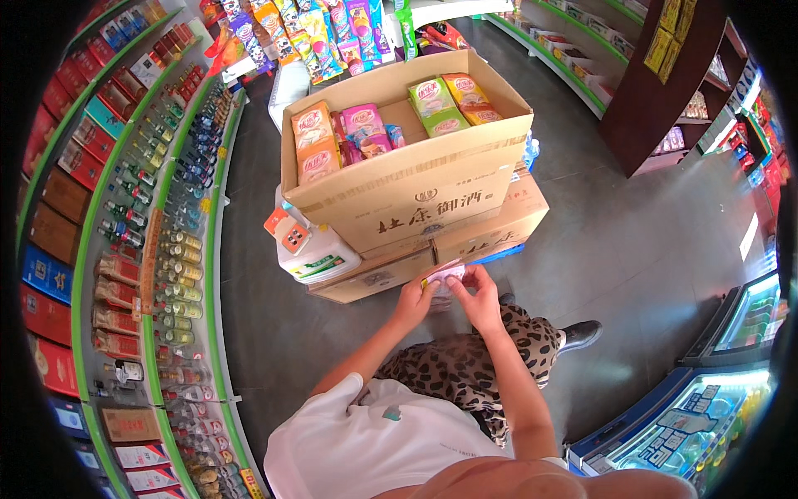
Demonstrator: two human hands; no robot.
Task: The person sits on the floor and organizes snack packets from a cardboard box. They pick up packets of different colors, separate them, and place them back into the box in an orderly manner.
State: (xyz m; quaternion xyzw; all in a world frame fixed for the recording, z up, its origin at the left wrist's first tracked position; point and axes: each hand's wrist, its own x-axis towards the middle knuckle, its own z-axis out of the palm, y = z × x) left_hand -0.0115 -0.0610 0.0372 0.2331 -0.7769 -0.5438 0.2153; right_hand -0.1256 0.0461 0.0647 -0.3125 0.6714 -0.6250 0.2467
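Note:
Both of my hands are together above the floor, just in front of stacked cartons. My left hand pinches the left side of a pale pink printed packet. The packet's right side is held by my right hand, with the thumb across its front. Some of it is hidden behind my fingers. Beyond my hands stands an open cardboard box with printed characters. Inside are orange sachets, pink and purple sachets, green sachets and yellow-orange sachets, in upright groups.
The box rests on lower cartons; a white plastic jug stands at their left. Bottle shelves line the left side. Hanging snack bags are behind the box. A brown cabinet and a lit cooler stand right.

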